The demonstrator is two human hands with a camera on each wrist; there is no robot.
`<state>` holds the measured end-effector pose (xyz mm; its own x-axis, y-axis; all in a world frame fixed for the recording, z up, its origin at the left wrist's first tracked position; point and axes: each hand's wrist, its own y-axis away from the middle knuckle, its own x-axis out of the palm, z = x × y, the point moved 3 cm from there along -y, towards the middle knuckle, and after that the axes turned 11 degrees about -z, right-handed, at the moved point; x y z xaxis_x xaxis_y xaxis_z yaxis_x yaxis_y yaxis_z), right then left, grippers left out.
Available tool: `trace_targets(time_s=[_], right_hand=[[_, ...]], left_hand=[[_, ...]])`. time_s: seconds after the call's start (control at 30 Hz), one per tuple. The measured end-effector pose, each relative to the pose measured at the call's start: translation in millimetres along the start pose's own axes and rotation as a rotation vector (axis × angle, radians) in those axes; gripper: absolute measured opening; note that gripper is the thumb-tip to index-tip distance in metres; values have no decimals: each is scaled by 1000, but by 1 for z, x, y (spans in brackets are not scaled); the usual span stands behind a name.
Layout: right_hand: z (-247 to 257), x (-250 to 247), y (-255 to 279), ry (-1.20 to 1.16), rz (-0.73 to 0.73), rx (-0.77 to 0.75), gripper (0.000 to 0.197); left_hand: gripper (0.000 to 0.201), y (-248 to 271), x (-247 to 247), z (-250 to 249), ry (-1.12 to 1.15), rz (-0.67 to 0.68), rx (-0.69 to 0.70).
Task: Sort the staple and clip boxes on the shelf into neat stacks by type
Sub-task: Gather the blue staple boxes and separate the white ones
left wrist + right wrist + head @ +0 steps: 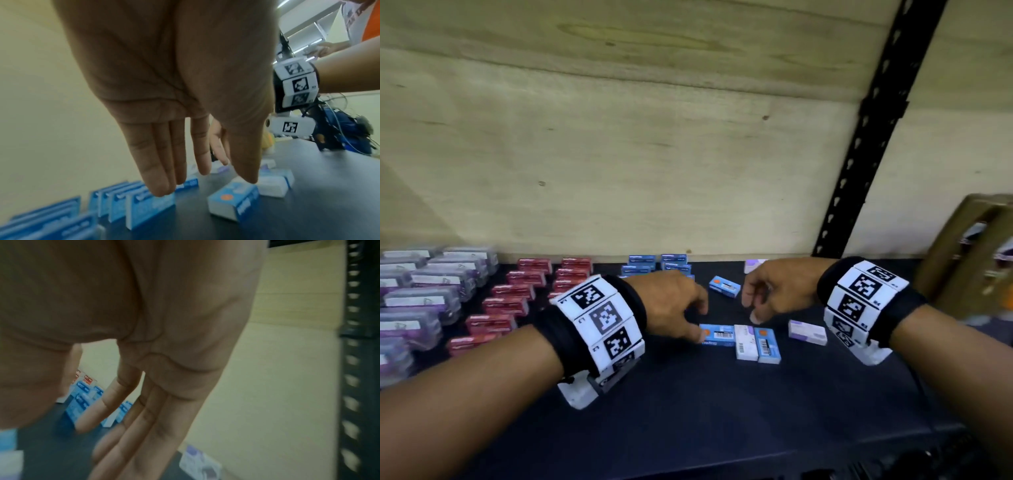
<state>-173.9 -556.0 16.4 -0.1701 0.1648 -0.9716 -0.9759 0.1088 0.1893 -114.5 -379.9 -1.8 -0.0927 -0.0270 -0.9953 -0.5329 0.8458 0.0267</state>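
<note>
At 9 o'clock on the dark shelf (722,428), clear-lidded purple clip boxes (424,301) lie in rows; their contents are too blurred to identify. Next, toward 10 o'clock, red staple boxes (506,305) lie in two columns. Behind my left hand (671,308), at 11 o'clock, blue staple boxes (642,263) stand in rows against the wooden back panel (654,154).

My left hand is extended, fingers (158,175) straight and relaxed; the thumb tip touches a loose blue box (717,335) lying flat at centre. Nothing is gripped.

Just right of that box, a white box (745,342) and another blue box (767,344) lie side by side, touching. One more blue box (725,287) lies at 12 o'clock between both hands.

My right hand (777,291) hovers above the shelf, fingers (148,426) loosely extended downward, holding nothing. At 2 o'clock lies a lilac-and-white box (808,332). At 3 o'clock stands a cardboard carton (962,253); its contents are unclear. All small boxes are closed.
</note>
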Motion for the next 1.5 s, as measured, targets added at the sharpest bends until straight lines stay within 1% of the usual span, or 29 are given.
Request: trace_targets(time_s=[0.07, 0.13, 0.23, 0.37, 0.47, 0.6, 0.73, 0.9, 0.93, 1.0, 1.07, 1.2, 1.33, 1.4, 1.5], right_hand=[[-12, 7, 12, -33, 30, 30, 39], [-20, 15, 23, -63, 54, 61, 49], [-26, 22, 33, -65, 77, 93, 65], [-27, 27, 32, -63, 72, 93, 71], [-25, 27, 28, 5, 70, 83, 68], [-25, 27, 27, 71, 38, 68, 57], [-28, 23, 31, -33, 20, 61, 43], [-36, 21, 27, -128, 11, 73, 16], [-37, 22, 25, -178, 16, 91, 17], [-40, 23, 21, -289, 15, 143, 32], [-41, 25, 18, -346, 14, 176, 38], [-42, 26, 16, -346, 6, 166, 30], [-44, 28, 16, -322, 4, 150, 32], [-43, 28, 17, -310, -2, 132, 28], [-37, 27, 15, -209, -69, 88, 27]], left_hand=[[47, -5, 11, -8, -2, 57, 10], [44, -9, 20, -13, 6, 85, 12], [40, -13, 24, -15, -11, 69, 14], [37, -19, 26, -11, -29, 43, 10], [34, -22, 27, -9, -40, 28, 27], [31, -22, 29, -9, -74, 22, 64], [28, -19, 29, -4, -64, 16, 107], [37, -15, 29, 2, -71, 26, 142], [38, -15, 29, 3, -77, 29, 140], [36, -15, 28, 3, -91, 17, 135], [33, -15, 29, 4, -83, 4, 122], [32, -15, 32, 6, -76, -11, 116], [31, -16, 33, 6, -76, -24, 115], [30, -16, 33, 6, -79, -29, 117], [31, -15, 34, 4, -90, -37, 127]])
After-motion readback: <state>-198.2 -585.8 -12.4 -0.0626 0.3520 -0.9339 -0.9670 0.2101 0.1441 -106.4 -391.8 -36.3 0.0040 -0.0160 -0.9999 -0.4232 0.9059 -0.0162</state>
